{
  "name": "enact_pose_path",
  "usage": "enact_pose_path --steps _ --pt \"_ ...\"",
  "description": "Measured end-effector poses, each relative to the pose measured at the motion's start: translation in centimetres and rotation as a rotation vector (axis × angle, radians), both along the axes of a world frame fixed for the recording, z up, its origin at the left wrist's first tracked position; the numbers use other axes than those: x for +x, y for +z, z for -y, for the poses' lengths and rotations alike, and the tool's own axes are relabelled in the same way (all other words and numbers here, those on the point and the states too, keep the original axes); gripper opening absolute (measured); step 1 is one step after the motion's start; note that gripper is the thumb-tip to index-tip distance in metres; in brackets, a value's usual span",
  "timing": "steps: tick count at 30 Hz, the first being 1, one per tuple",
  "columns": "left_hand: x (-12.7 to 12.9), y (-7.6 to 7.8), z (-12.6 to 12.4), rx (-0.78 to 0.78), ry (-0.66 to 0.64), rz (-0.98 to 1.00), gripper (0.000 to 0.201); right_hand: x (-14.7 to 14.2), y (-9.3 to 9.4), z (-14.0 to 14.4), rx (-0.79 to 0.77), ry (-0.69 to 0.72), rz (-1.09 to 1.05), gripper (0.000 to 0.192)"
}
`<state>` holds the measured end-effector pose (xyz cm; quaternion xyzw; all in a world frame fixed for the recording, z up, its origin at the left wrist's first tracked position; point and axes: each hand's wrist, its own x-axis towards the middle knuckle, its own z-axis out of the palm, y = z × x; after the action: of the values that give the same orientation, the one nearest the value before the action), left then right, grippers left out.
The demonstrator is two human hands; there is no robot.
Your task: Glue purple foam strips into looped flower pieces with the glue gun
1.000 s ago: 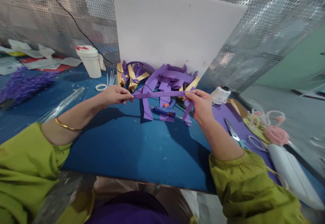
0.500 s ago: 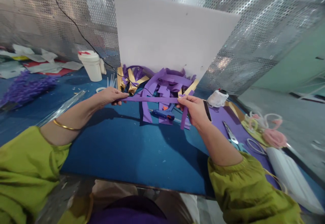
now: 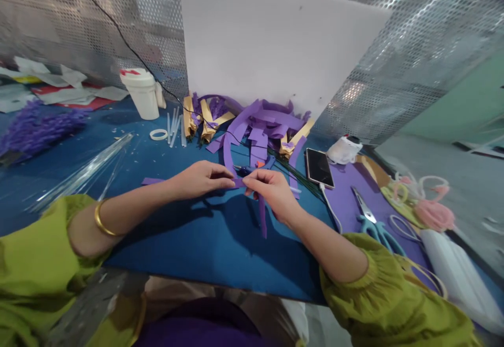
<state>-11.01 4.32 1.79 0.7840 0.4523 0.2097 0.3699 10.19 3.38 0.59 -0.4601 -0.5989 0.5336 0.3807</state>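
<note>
Lying past the right hand, glue gun, phone and scissors rightward

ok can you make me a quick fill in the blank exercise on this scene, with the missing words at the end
1. The left hand and right hand hold a ____ strip between them.
2. The gold bracelet is on the ____ wrist.
3. The teal-handled tool lying to the right of the phone is a pair of ____.
4. The tabletop under the hands is ____ in colour.

Missing words: purple; left; scissors; blue.
</note>
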Motion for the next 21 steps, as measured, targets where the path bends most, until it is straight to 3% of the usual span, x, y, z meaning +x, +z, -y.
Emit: enact_pose_path --steps 3,6,10,14,21 --pt "0.2 -0.2 0.3 -0.129 0.051 0.025 0.035 0.0 -0.3 0.0 0.021 0.045 0.057 0.019" --pt "-1.1 0.0 -0.3 -0.189 0.043 -0.047 0.027 0.4 -0.3 -0.2 0.063 0.165 0.18 0.017" --pt "-2.6 0.3 -1.1 -0.112 0.017 -0.207 0.019 1.0 -0.1 -0.3 0.262 0.348 0.405 0.018" --pt "-2.8 0.1 -1.5 -0.056 -0.045 -0.328 0.017 1.2 0.1 -0.1 0.435 0.439 0.634 0.017" --pt "-3.1 -0.2 -1.8 -0.112 -0.122 -0.333 0.02 1.0 0.5 0.2 0.472 0.486 0.794 0.007"
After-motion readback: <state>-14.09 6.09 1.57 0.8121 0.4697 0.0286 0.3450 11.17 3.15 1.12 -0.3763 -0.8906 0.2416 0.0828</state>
